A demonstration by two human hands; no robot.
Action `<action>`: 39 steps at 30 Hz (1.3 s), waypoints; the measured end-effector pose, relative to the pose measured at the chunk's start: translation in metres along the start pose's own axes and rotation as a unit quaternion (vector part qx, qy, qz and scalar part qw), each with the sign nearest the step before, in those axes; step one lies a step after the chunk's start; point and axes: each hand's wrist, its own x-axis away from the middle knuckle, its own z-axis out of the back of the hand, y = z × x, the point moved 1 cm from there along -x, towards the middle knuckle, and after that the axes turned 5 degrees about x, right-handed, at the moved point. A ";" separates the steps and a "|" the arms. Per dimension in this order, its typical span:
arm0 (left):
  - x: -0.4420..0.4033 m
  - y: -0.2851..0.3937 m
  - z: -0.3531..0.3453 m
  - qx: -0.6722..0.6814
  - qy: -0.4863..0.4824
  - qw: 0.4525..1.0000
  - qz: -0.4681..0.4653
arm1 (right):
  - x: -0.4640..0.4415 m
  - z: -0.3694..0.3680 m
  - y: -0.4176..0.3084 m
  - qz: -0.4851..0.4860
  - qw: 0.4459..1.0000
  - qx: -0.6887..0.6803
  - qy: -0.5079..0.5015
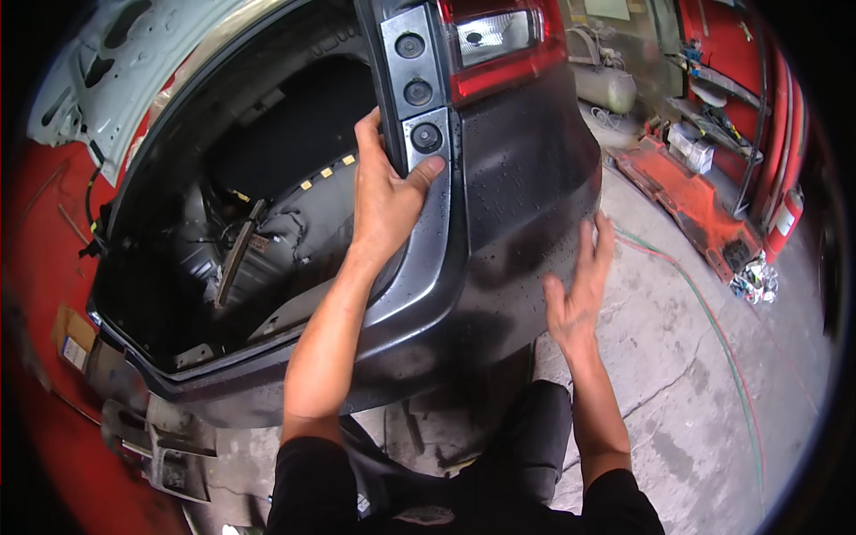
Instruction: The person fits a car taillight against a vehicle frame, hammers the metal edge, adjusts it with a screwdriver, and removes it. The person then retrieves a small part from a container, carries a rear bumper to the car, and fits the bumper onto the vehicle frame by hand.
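A dark grey car rear end fills the middle of the head view, its trunk opening on the left. My left hand point(392, 183) is closed round the rear pillar point(434, 201) beside that opening, thumb on the painted face just below a round black plug point(426, 136), fingers behind the edge. Up on the right sits the red and clear tail light point(499, 40). Below it, water drops dot the dark bumper point(508, 267). My right hand point(580, 290) lies open along the bumper's outer corner, its fingers stretched upward; whether the whole palm touches cannot be made out.
Inside the trunk lies a long strip point(239, 254). A raised white panel point(98, 71) is at upper left. On the right are an orange floor jack point(687, 196), a fire extinguisher point(785, 218), an air tank point(602, 87) and green and red hoses point(704, 303) across the concrete.
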 end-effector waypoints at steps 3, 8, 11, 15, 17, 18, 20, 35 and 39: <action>-0.001 -0.003 0.000 0.015 0.003 1.000 -0.006 | -0.031 -0.041 -0.021 -0.004 0.999 0.038 -0.009; -0.001 0.000 0.000 -0.006 -0.004 0.999 -0.031 | -0.032 -0.038 -0.023 -0.024 0.998 0.053 -0.028; -0.005 -0.008 -0.001 0.046 0.003 0.999 -0.004 | -0.036 -0.039 -0.025 -0.022 0.995 0.098 -0.013; 0.017 0.000 0.008 -0.173 0.017 0.984 -0.049 | -0.037 -0.049 -0.025 0.050 0.997 0.023 0.061; 0.048 0.009 0.038 -0.210 0.014 0.975 -0.072 | -0.040 -0.050 -0.031 0.070 0.995 0.023 0.068; 0.067 0.019 0.050 -0.242 0.016 0.962 -0.122 | -0.041 -0.051 -0.031 0.079 0.993 0.025 0.079; 0.119 0.041 0.099 -0.335 0.083 0.924 -0.163 | -0.040 -0.052 -0.031 0.081 0.992 0.039 0.083; 0.473 -0.134 0.334 0.288 0.530 0.716 0.351 | -0.040 -0.058 -0.014 0.103 0.989 0.063 0.091; 0.478 -0.155 0.340 0.289 0.573 0.679 0.356 | -0.040 -0.059 -0.010 0.103 0.986 0.092 0.091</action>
